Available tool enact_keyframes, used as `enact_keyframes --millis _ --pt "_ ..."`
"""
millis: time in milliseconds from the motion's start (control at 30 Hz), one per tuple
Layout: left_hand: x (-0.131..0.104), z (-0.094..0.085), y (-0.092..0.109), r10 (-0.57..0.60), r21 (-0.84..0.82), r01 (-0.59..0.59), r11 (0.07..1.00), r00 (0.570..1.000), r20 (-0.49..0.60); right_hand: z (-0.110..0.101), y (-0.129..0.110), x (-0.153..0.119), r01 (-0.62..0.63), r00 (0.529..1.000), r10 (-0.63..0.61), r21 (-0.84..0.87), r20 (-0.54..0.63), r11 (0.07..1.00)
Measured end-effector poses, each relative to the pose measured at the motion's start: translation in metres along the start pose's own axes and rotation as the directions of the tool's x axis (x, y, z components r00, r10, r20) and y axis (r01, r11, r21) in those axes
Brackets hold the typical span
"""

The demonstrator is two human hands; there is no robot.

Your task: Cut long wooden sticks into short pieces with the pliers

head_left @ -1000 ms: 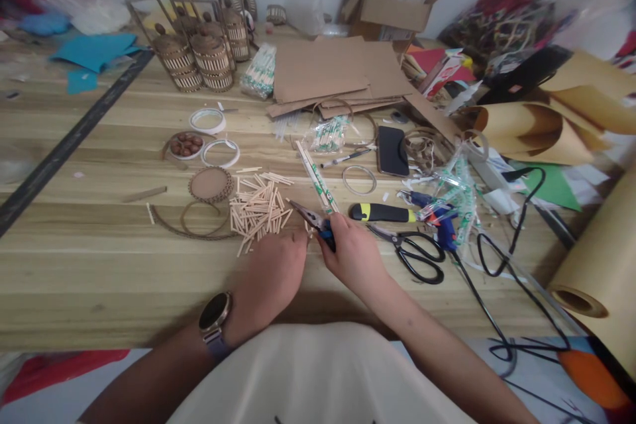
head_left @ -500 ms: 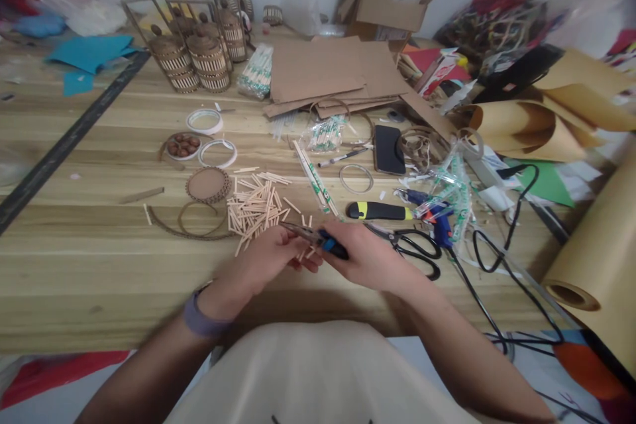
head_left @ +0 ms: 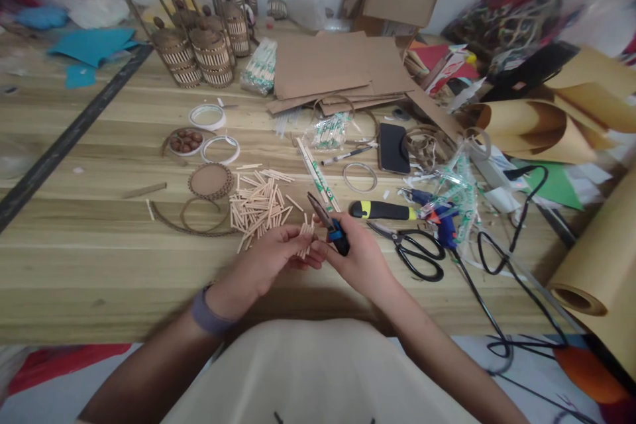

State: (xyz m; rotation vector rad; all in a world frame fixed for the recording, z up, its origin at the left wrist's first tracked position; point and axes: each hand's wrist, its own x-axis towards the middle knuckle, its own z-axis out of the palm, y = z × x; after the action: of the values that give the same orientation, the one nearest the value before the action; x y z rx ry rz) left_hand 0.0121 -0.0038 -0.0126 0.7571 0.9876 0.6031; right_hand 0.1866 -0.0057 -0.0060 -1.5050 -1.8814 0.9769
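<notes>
My left hand (head_left: 278, 255) is closed on a few short wooden sticks (head_left: 305, 238), which point upward between its fingers. In my right hand (head_left: 360, 255) is a pair of pliers or cutters (head_left: 331, 225) with blue and black handles, its jaws pointing up and to the left. Fingertips of my right hand come close to the held sticks; whether they touch is unclear. Just beyond my left hand lies a loose pile of short sticks (head_left: 258, 205). Longer sticks in green-printed wrappers (head_left: 318, 175) lie behind the pliers.
Black-handled scissors (head_left: 420, 255), a yellow-black knife (head_left: 382, 210) and a blue glue gun (head_left: 444, 228) with its cable lie right. Farther back are a phone (head_left: 393, 148), cardboard sheets (head_left: 338, 66) and woven lanterns (head_left: 213, 56). Tape rolls (head_left: 221, 149) and a round woven base (head_left: 210, 181) lie left.
My right hand has turned, so the pliers point more upward and away from the left hand's fingers. The sticks in my left hand now show more clearly. The view has shifted slightly.
</notes>
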Motion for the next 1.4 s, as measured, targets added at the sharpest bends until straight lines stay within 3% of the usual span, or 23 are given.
enact_keyframes --millis 133,333,500,633,767,933,1133,1267,1400 --pt "0.001 0.003 -0.002 0.071 -0.043 -0.072 0.996 0.997 -0.031 0.007 0.001 -0.004 -0.012 1.000 0.011 0.062 0.010 0.998" --pt "0.002 0.007 -0.007 0.118 -0.023 -0.120 0.992 0.991 -0.065 0.019 0.000 -0.008 -0.016 0.999 0.016 -0.002 -0.046 1.000" --pt "-0.001 0.001 -0.004 0.121 0.022 -0.119 0.993 0.988 -0.094 0.014 -0.001 -0.005 -0.009 1.000 0.009 0.012 -0.030 1.000" --pt "-0.010 -0.016 0.009 0.227 0.221 -0.170 0.960 0.937 -0.266 -0.001 0.004 0.007 -0.106 0.993 0.099 -0.106 -0.070 0.989" --pt "-0.023 -0.032 0.024 0.416 0.605 -0.129 0.786 0.834 -0.363 -0.009 0.012 0.020 -0.178 0.984 0.160 -0.406 -0.078 0.896" --pt "-0.029 -0.038 0.031 0.588 0.877 0.106 0.469 0.704 -0.399 -0.013 0.012 0.033 -0.216 0.975 0.189 -0.662 -0.113 0.718" --pt "-0.019 -0.042 0.025 0.675 0.950 0.285 0.129 0.677 -0.294 -0.020 0.005 0.053 -0.225 0.968 0.230 -0.759 -0.102 0.612" --pt "-0.011 -0.049 0.018 0.730 0.973 0.230 0.025 0.661 -0.175 -0.016 0.006 0.061 -0.213 0.966 0.251 -0.736 -0.061 0.642" --pt "-0.004 -0.056 0.013 0.830 0.995 0.069 -0.078 0.557 0.027 -0.013 0.010 0.067 -0.239 0.960 0.271 -0.701 -0.068 0.672"
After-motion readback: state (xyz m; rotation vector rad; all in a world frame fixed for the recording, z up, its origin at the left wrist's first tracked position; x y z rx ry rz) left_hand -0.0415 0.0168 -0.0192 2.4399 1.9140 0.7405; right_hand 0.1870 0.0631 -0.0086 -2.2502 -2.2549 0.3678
